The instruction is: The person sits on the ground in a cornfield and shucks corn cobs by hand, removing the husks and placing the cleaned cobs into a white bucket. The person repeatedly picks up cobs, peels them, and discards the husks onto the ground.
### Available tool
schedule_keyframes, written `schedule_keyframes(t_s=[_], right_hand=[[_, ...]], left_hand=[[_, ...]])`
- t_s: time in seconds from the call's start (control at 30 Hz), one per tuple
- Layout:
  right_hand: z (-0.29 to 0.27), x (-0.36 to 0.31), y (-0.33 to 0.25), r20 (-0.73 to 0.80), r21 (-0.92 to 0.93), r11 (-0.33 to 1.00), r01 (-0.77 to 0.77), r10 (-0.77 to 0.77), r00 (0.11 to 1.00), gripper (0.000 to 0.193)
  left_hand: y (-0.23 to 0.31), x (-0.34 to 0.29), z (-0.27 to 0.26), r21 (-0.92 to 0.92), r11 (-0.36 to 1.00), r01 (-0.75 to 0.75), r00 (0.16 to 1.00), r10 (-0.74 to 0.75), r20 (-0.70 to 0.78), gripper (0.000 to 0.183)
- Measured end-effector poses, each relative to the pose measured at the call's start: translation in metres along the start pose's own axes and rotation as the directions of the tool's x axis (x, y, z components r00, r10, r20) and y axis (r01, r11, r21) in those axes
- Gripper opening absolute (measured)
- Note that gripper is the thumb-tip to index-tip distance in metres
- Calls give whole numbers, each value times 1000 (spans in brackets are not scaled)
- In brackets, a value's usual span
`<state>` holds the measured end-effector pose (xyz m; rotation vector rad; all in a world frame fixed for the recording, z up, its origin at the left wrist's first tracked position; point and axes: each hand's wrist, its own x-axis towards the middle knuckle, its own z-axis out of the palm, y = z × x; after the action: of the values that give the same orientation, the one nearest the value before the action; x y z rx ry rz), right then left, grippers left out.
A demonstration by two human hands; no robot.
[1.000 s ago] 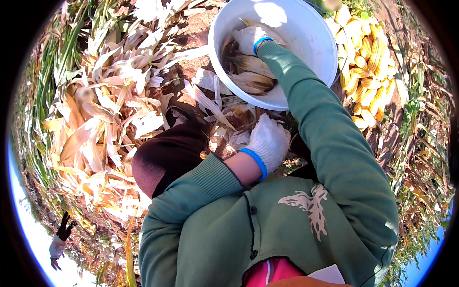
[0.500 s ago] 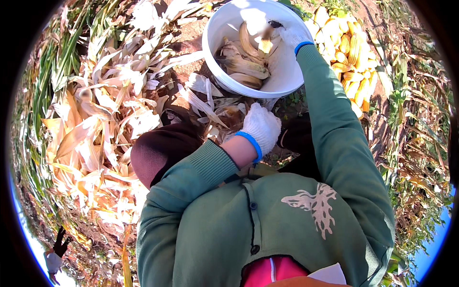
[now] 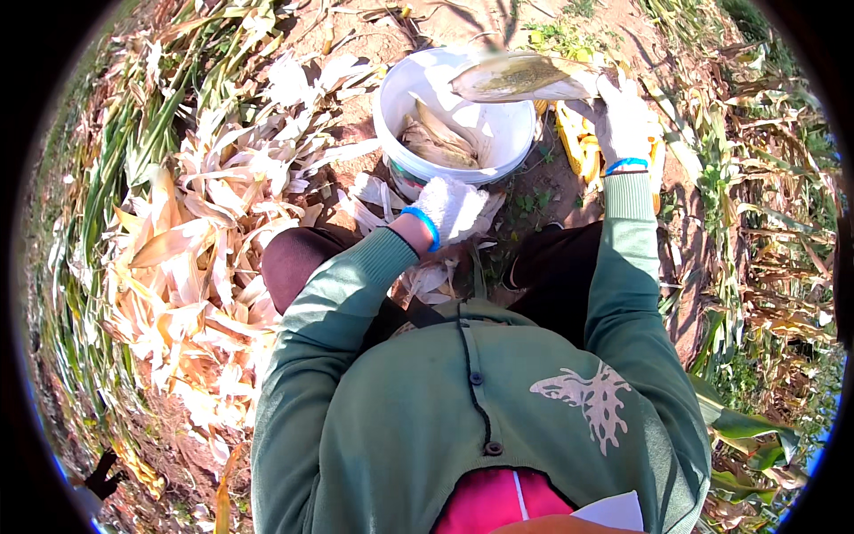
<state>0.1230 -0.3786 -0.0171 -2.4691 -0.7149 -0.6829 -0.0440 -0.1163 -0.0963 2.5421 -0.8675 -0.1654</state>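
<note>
My right hand point(image 3: 621, 120), in a white knit glove with a blue cuff, grips one end of an unhusked corn ear point(image 3: 520, 78). The ear lies level over the right rim of a white bucket point(image 3: 391, 133), its dry husk still on. More husk-covered ears point(image 3: 436, 142) rest inside the bucket. Just in front of the bucket, my gloved left hand point(image 3: 452, 207) is curled closed; a pale scrap shows beside its fingers, but whether they hold it is hidden.
A large heap of dry husks point(image 3: 205, 240) spreads on the left. Bare yellow cobs point(image 3: 578, 147) lie piled beyond the bucket's right side, partly behind my right hand. Dry corn stalks point(image 3: 774, 231) stand along the right. My bent knees flank the ground before me.
My right hand has come out of the bucket and moved right, lifting a husk-covered ear. My left hand has shifted slightly left, and the view has tilted to show more ground ahead.
</note>
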Motion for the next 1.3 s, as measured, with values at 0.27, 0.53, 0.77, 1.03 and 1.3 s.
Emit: schedule_keyframes(t_s=[0.27,0.53,0.77,1.03,1.3], right_hand=[[-30,-76,-62,466,838,-78,-540,615,635,28],[-10,-97,-63,576,675,87,-732,557,598,23],[44,-109,-43,632,687,163,-708,346,693,57],[74,-111,-66,438,763,283,-581,435,787,41],[109,-134,-143,400,811,182,-557,522,754,42]], left_hand=[[-23,-49,-51,-653,728,207,925,-362,-111,36],[27,-47,-48,-330,891,311,935,-349,-60,87],[24,-32,2,-650,726,223,950,-311,-22,83],[40,-21,22,-788,584,196,776,-583,-239,64],[12,-11,59,-855,510,97,702,-644,-304,36]])
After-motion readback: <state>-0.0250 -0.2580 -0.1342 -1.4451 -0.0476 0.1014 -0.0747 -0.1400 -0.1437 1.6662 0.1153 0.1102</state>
